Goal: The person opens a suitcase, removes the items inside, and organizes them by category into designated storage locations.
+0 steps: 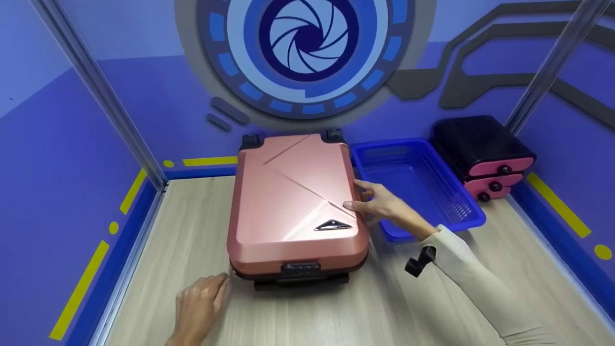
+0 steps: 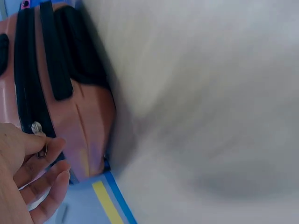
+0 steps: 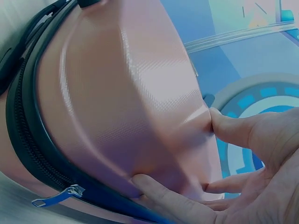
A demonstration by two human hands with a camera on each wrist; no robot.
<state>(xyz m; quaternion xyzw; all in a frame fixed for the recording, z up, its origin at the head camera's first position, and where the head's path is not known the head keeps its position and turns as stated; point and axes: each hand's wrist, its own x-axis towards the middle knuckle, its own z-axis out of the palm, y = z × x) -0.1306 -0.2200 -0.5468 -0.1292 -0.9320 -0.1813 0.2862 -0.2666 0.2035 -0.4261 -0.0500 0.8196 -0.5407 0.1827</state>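
Note:
A pink hard-shell suitcase lies flat on the wooden table, its wheels toward the back wall and its carry handle toward the front. My left hand is at the suitcase's front left corner, where thumb and forefinger pinch a metal zipper pull on the black zipper band. On the right side of the shell rests my right hand, thumb on the top face and fingers spread against the side wall. Another silver zipper pull hangs from the zipper below those fingers in the right wrist view.
Right of the suitcase, close by, stands a blue plastic basket. Black cases with pink ends are stacked beyond it at the back right. Blue printed walls with metal posts border the table.

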